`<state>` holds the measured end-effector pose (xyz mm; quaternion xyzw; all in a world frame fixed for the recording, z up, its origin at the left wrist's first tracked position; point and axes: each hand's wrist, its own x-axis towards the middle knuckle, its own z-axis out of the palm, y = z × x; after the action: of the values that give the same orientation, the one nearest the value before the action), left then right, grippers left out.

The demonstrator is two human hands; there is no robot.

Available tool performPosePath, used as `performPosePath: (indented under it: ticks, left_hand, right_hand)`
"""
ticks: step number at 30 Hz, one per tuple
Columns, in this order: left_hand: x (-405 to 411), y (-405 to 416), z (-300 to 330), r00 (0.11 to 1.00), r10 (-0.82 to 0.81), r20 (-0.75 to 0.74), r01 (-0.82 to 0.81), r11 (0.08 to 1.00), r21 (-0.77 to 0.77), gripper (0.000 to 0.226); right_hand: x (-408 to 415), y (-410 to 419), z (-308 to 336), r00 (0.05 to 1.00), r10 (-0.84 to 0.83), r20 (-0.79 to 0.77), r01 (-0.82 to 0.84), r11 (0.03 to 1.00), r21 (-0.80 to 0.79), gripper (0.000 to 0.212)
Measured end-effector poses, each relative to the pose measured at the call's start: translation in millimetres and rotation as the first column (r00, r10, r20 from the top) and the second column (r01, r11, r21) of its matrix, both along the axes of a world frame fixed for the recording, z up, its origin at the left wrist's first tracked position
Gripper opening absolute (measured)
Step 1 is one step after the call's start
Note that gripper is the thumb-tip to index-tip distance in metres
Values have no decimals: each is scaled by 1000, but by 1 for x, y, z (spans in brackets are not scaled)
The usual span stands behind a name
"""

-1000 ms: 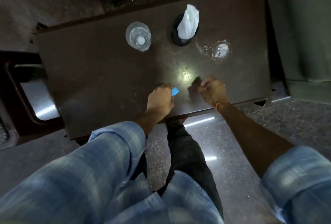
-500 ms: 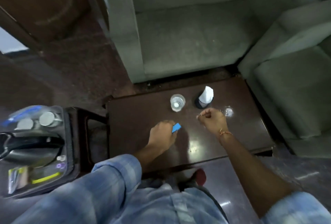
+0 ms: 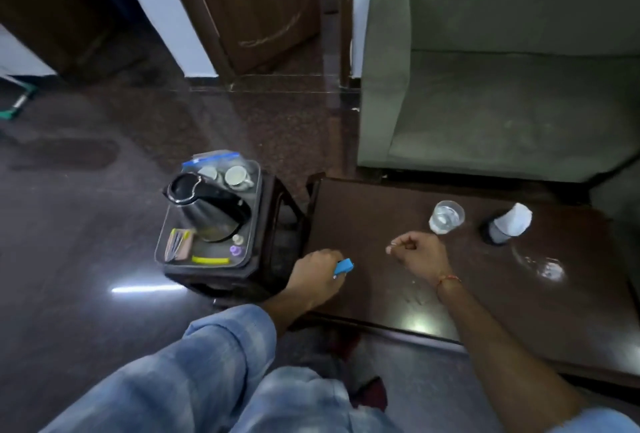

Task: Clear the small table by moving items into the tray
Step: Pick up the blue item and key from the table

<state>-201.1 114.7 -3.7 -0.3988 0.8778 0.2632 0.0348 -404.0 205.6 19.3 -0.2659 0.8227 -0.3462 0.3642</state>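
Note:
My left hand (image 3: pixel 317 275) is shut on a small blue object (image 3: pixel 344 266) above the left end of the dark brown table (image 3: pixel 363 218). My right hand (image 3: pixel 417 254) hovers over the table's middle with its fingers pinched on something small and pale; what it is cannot be told. On the table stand a clear glass of water (image 3: pixel 446 217), a dark holder with white tissue (image 3: pixel 505 224) and an empty clear glass (image 3: pixel 545 268). The tray (image 3: pixel 161 252) sits on a dark stool left of the table.
The tray holds a black kettle (image 3: pixel 207 207), two white cups (image 3: pixel 237 176), sachets and a yellow item. A green armchair (image 3: pixel 485 86) stands behind the table. A wooden door (image 3: pixel 259 6) is at the back, with dark glossy floor (image 3: pixel 86 224) to the left.
The view has swung left and pulled back, bringing the tray and stool into sight. Both hands have lifted off the table's front area, the left still gripping the blue object.

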Motion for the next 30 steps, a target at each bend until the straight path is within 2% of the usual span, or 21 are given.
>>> performPosePath:
  ticks: [4, 9, 17, 20, 25, 30]
  left_hand:
    - [60, -18, 0, 995, 102, -3, -102, 995, 3, 22]
    - [130, -75, -5, 970, 244, -18, -243, 970, 17, 22]
    - [236, -180, -38, 966, 251, 58, -255, 965, 68, 25]
    - [269, -207, -47, 946, 298, 131, -314, 941, 124, 25]
    - [295, -230, -66, 896, 421, 139, -444, 856, 265, 32]
    - [295, -239, -73, 888, 433, 151, -459, 837, 299, 27]
  right_hand:
    - [69, -22, -8, 993, 92, 68, -90, 996, -25, 6]
    - [128, -85, -16, 974, 225, 14, -225, 974, -17, 1]
    - [247, -200, -53, 953, 301, -28, -297, 950, 96, 10]
    - [284, -232, -65, 946, 323, -42, -315, 940, 129, 10]
    - [319, -254, -78, 928, 371, -41, -356, 913, 198, 16]
    - [332, -271, -86, 891, 446, -78, -415, 873, 257, 19]
